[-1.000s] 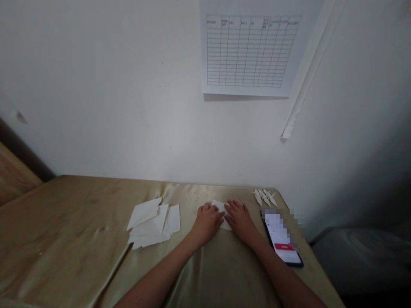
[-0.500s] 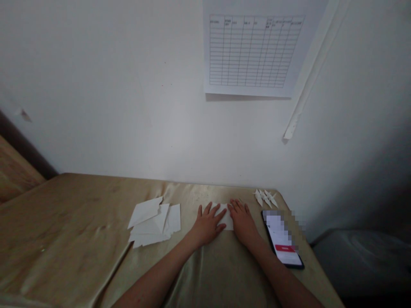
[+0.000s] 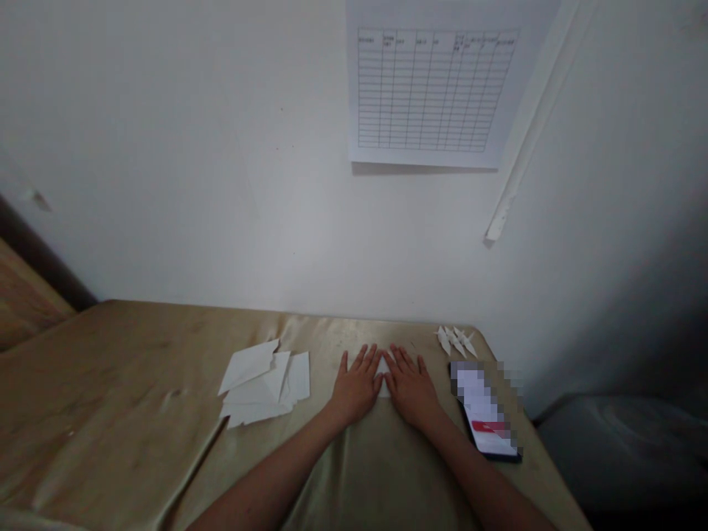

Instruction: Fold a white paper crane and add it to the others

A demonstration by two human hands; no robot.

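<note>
My left hand (image 3: 355,383) and my right hand (image 3: 408,382) lie flat side by side on the tan table (image 3: 122,398), fingers stretched out towards the wall. They press on a small white sheet of paper (image 3: 383,375). Only a sliver of it shows between the two hands; the rest is hidden under them. A loose pile of white paper sheets (image 3: 265,383) lies a little to the left of my left hand.
A phone (image 3: 487,413) with a lit screen lies just right of my right hand, near the table's right edge. Several small folded white paper figures (image 3: 456,341) sit at the far right corner. A printed grid sheet (image 3: 436,88) hangs on the white wall behind.
Both hands have flattened and drawn together over the paper, so much less of it shows than a second ago.
</note>
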